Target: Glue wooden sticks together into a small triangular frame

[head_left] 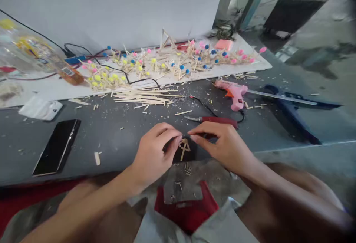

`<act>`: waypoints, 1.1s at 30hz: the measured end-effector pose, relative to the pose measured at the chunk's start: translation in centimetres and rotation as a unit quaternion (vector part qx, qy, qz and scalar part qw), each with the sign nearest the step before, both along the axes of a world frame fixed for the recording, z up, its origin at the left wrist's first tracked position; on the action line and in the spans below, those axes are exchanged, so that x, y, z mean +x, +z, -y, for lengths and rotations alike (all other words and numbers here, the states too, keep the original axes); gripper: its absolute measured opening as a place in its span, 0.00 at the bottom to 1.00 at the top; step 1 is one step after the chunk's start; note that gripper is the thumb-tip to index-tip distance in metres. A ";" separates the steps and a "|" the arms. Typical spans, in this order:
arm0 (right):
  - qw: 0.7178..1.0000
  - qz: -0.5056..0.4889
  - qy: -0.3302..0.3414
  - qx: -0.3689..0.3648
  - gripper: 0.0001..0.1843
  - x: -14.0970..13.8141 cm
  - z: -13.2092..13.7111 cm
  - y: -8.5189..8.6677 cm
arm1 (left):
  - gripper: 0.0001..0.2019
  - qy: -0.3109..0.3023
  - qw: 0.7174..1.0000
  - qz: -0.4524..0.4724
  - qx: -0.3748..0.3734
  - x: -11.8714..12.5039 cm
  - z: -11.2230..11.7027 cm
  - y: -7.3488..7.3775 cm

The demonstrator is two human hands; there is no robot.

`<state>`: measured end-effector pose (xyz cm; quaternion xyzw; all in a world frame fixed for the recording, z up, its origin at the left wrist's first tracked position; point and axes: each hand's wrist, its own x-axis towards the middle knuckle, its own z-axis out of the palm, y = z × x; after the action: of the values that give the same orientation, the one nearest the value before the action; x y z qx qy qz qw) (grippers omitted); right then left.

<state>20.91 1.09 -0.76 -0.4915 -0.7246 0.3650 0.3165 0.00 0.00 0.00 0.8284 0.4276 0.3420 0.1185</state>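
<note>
My left hand [155, 148] is closed in a pinch over the table's front edge, its fingertips at the top of a small figure of glued wooden sticks [184, 147]. Whether the fingertips grip this figure or a tiny piece beside it is unclear. Just across from it, my right hand [219, 139] also pinches with thumb and forefinger; anything between them is too small to make out. Beyond the right hand lies a craft knife [218, 120] with a red handle, its blade pointing left.
A pink glue gun [232, 91] lies at the right beside a dark blue tool [294, 109]. Thin wooden sticks [143, 96] are piled mid-table. Behind them, a white board [258, 65] bears stick models with coloured balls. A phone [57, 146] lies left, near a bottle [69, 73].
</note>
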 end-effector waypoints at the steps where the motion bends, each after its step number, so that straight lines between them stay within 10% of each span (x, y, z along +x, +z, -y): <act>1: 1.000 -0.001 0.002 -0.014 0.07 -0.2 -0.1 0.0 | 0.05 -0.001 1.000 -0.015 0.020 -0.2 0.4 0.0; 14: 0.990 0.004 0.011 -0.142 0.10 -1.6 -0.9 -1.3 | 0.15 -0.023 0.963 -0.236 0.126 -1.3 5.5 -3.2; 33: 0.974 0.029 0.042 -0.222 0.15 -1.8 -1.8 -0.6 | 0.18 -0.045 0.951 -0.289 0.103 -1.9 6.2 -3.7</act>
<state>19.11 2.87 -1.37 -0.5295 -0.6542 0.5150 0.1625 -1.93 -6.19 -3.66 0.9177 0.3685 0.1244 -0.0812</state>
